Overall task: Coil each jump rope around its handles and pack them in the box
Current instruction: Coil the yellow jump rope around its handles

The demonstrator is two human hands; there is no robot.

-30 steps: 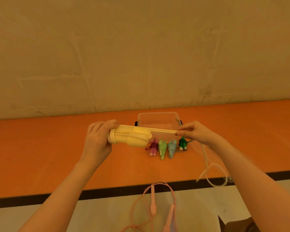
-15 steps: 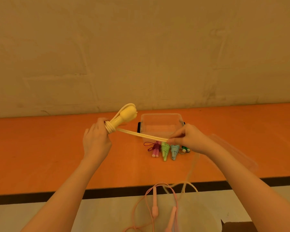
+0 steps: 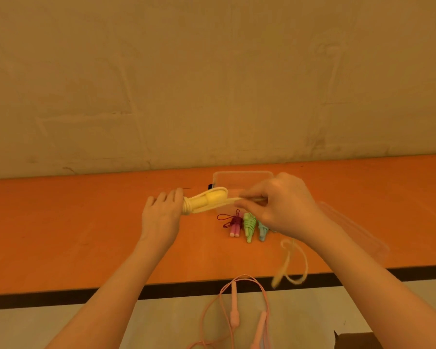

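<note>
My left hand (image 3: 161, 217) grips the yellow jump rope's handles (image 3: 207, 201), which point right with cord wound at their base. My right hand (image 3: 280, 205) pinches the yellow cord just right of the handles, above the table. The loose end of the cord (image 3: 291, 265) hangs blurred below my right wrist. A clear plastic box (image 3: 242, 180) stands behind my hands. In front of it lie coiled ropes: a maroon one on pink handles (image 3: 234, 224), a green one (image 3: 249, 226) and a light blue one (image 3: 262, 229), partly hidden by my right hand.
The orange table (image 3: 73, 235) runs along a bare wall. A pink jump rope (image 3: 234, 313) hangs uncoiled over the table's dark front edge. A clear lid (image 3: 358, 230) lies right of my right forearm. A brown carton corner (image 3: 355, 341) shows at bottom right.
My left hand tipped the handles from upright down to point right. My right hand rose and moved left with the cord, close to the handles. The loose end swung up to the right.
</note>
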